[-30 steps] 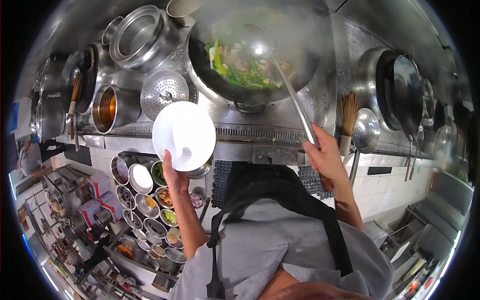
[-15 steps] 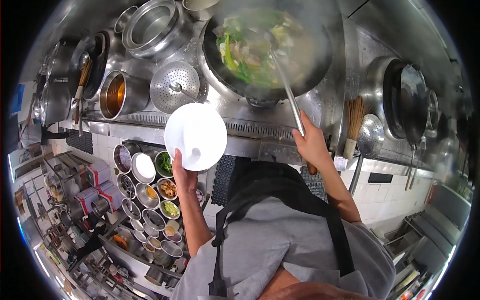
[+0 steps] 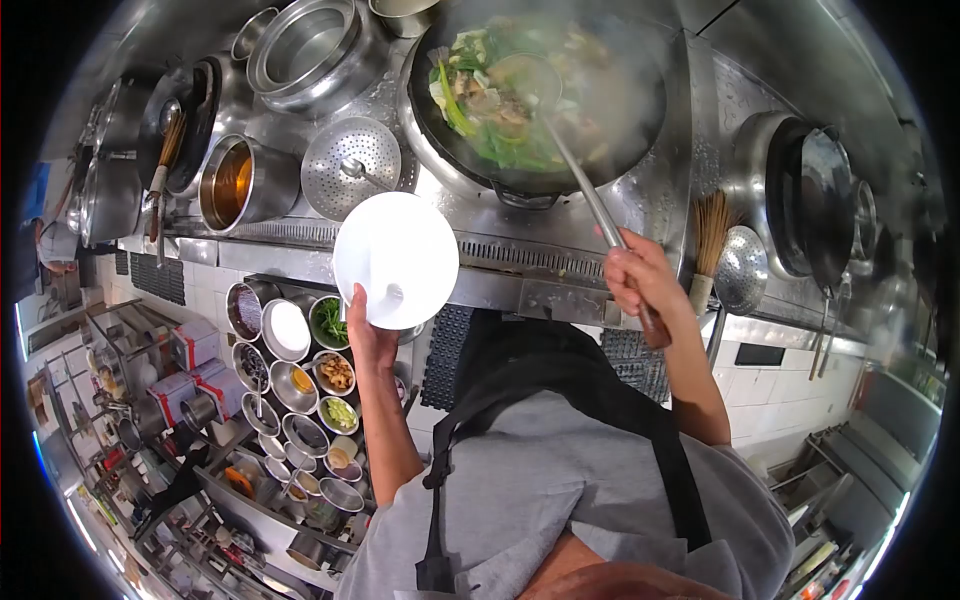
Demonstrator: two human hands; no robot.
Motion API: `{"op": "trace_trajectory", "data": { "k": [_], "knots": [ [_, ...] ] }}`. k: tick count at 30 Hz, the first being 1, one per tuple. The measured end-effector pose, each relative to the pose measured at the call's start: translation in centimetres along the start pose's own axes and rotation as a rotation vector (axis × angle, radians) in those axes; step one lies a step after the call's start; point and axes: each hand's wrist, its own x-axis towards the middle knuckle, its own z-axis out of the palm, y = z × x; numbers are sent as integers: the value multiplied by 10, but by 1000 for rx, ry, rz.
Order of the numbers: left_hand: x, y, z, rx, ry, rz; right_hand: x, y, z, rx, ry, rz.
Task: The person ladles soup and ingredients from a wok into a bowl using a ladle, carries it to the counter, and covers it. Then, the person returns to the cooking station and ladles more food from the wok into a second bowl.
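Observation:
In my left hand (image 3: pixel 370 335) is a white bowl (image 3: pixel 400 255), with the thumb over its near rim and its inside facing up. My right hand (image 3: pixel 640 272) is wrapped round the handle of a long metal ladle (image 3: pixel 585 185). The ladle's head rests among the food (image 3: pixel 490 105) in a large dark wok (image 3: pixel 635 150) on the stove. That food is green leafy vegetables with paler pieces, partly veiled by steam. The bowl is held left of the wok, apart from it, in front of the stove edge.
Left of the wok lie a perforated strainer (image 3: pixel 335 150) and a metal pot (image 3: pixel 265 190) of amber liquid. A bamboo brush (image 3: pixel 708 240) and another strainer (image 3: pixel 740 280) are on the right. Several ingredient bowls (image 3: pixel 335 372) stand below left.
My right hand has moved slightly right and down, and its grip on the ladle handle has shifted. The ladle has turned in the food. The bowl has moved slightly up and right.

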Motion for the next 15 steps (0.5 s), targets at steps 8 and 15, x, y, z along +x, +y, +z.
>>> {"op": "trace_trajectory", "data": {
  "k": [8, 15],
  "knots": [
    [-2, 7, 7, 7, 50, -7, -27, -13, -4, -254, 48, -40],
    [13, 8, 1, -33, -36, 26, -44, -23, -18, -519, 60, -85]
  ]
}}
